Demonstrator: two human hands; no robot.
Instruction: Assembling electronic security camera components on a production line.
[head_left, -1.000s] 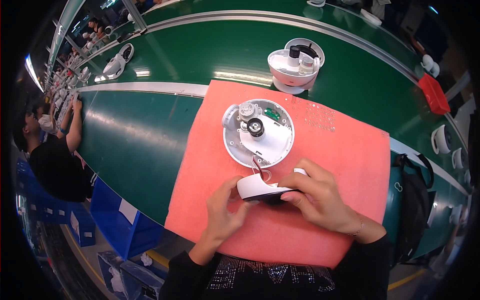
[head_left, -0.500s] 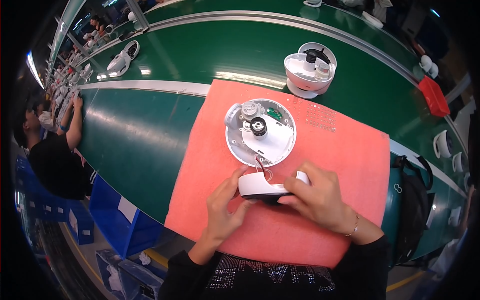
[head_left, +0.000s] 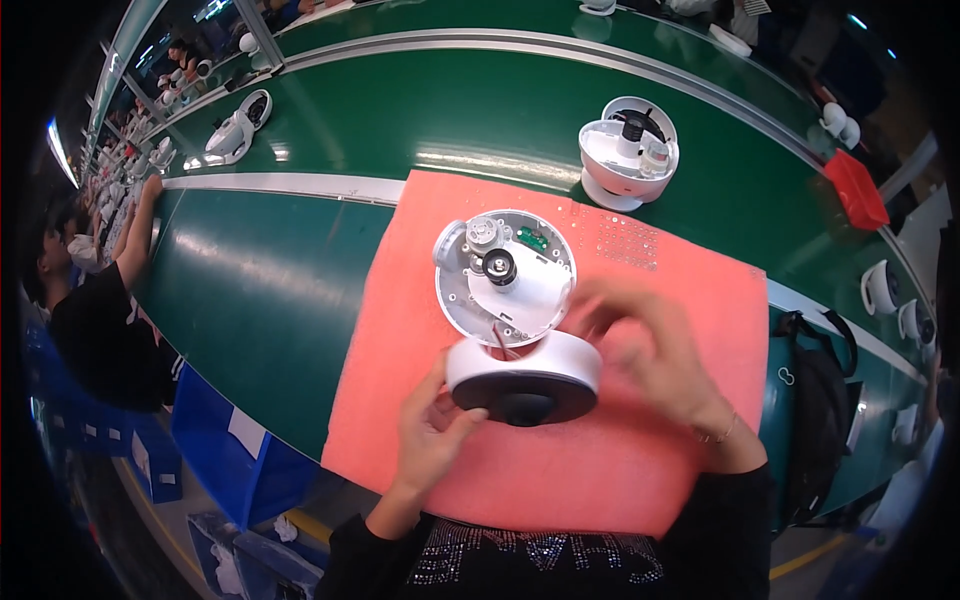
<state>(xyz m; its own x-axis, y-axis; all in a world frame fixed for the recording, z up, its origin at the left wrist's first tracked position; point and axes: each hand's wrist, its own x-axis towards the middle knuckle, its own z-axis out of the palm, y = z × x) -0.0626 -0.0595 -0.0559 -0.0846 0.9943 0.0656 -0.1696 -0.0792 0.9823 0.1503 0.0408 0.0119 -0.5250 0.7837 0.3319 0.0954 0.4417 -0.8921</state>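
My left hand [head_left: 428,430] grips the left side of a round white base [head_left: 572,358] with a black underside, thumb on the black edge. The base is tilted so that its underside faces me. Thin red and white wires [head_left: 500,340] run from it to an open round white housing [head_left: 555,312] just beyond. That housing lies on the pink mat and carries a black cylinder [head_left: 500,266], a round motor-like part [head_left: 484,234] and a small green circuit board [head_left: 532,238]. My right hand [head_left: 655,350], blurred, is off the base beside the housing, its fingers apart and nothing visible in them.
The pink foam mat [head_left: 690,430] bears rows of small screws [head_left: 628,243]. Beyond it a similar white assembly [head_left: 628,165] stands on the green belt [head_left: 400,110]. A red tray [head_left: 856,190] and black bag [head_left: 825,420] lie right. A co-worker [head_left: 105,320] is at left.
My right hand has let go of the white base and moved up beside the housing. The base has turned to show more black underside, still in my left hand.
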